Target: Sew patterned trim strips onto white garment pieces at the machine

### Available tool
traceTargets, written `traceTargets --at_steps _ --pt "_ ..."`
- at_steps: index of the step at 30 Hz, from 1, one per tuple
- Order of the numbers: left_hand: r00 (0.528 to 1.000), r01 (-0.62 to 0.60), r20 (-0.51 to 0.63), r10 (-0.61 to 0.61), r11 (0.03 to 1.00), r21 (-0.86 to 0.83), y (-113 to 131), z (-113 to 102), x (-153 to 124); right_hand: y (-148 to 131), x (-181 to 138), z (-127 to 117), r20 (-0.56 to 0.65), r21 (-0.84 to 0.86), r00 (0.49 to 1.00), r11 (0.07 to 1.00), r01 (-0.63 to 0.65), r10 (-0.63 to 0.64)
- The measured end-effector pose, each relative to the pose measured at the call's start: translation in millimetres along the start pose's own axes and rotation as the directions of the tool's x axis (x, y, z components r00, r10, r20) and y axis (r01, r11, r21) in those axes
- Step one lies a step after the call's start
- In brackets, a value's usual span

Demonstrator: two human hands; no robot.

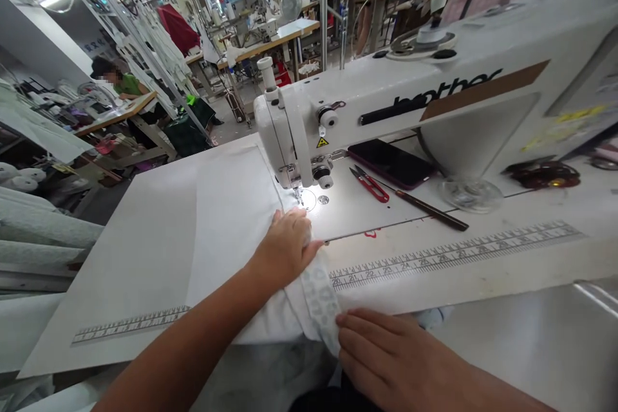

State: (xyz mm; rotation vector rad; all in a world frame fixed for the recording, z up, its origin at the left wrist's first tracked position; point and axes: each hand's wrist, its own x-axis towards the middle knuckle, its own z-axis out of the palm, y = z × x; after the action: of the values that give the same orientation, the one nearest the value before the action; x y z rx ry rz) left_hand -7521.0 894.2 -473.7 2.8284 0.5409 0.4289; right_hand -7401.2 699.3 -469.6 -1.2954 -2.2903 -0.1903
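Observation:
White fabric lies across the sewing machine table, its right edge running under the presser foot. My left hand rests on this fabric just in front of the foot, palm down, with the thumb out to the right. A strip with pale grey-blue spots runs along the fabric's edge and hangs over the table's front. My right hand is closed on the strip's lower end near that edge; its thumb is hidden. The white sewing machine stands over the work, its lamp lighting the needle area.
Red-handled thread snips, a dark phone and a slim dark-handled tool lie right of the needle. A printed ruler tape runs along the front edge. Beyond, a person in green sits at another machine.

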Motion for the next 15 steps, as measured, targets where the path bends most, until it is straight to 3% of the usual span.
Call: traceTargets --at_steps 4,7,11,15 --pt "0.99 -0.125 -0.057 0.127 0.991 0.048 -14 2 -7 6 -1 0 -0.032 0.016 0.999 1.0 -0.002 0.002" --pt "0.969 -0.203 -0.113 0.219 0.969 0.138 -9 3 -8 12 -2 -4 -0.022 0.011 1.0 1.0 0.002 -0.001" --pt "0.958 -0.22 -0.153 0.242 0.965 0.143 -3 3 -5 19 0 -13 -0.028 -0.009 0.999 1.0 0.015 -0.015" --pt "0.946 -0.249 -0.187 0.264 0.963 0.102 -13 3 1 25 0 -9 0.023 0.051 1.0 0.999 0.003 -0.004"
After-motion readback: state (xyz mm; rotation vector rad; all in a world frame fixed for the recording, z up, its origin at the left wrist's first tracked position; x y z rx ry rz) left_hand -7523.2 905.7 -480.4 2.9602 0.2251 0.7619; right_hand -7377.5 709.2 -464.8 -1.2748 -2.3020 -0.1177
